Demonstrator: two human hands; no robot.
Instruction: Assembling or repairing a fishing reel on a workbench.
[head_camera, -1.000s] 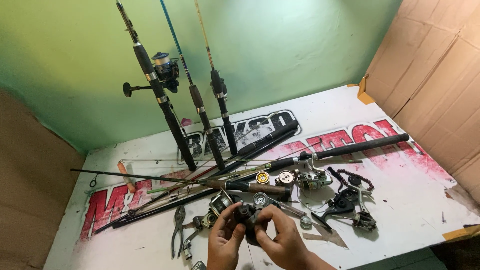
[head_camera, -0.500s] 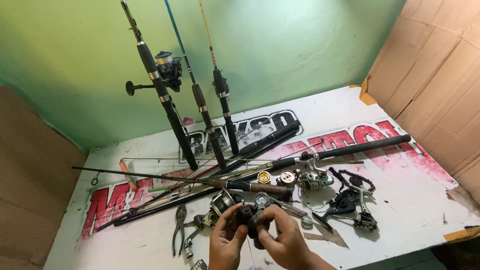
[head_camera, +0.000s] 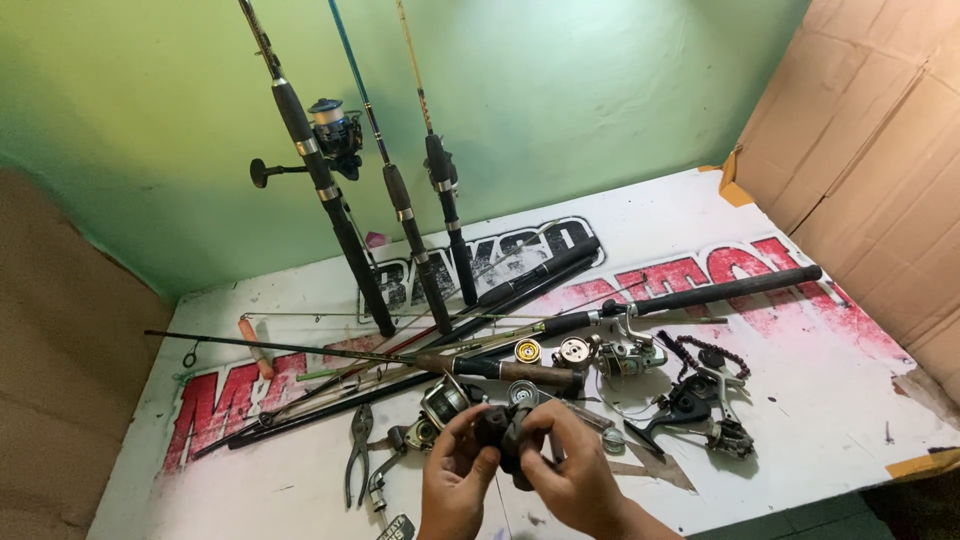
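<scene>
Since the earlier frame both hands have shifted slightly and remain at the lower centre. The left hand (head_camera: 455, 485) and right hand (head_camera: 575, 480) together grasp a small dark reel part (head_camera: 503, 432), held between the fingertips just above the desk (head_camera: 830, 400). The part is black and rounded, partly hidden by fingers. The white desk bears large red and black block lettering; brown cardboard (head_camera: 880, 170) stands at upper right.
</scene>
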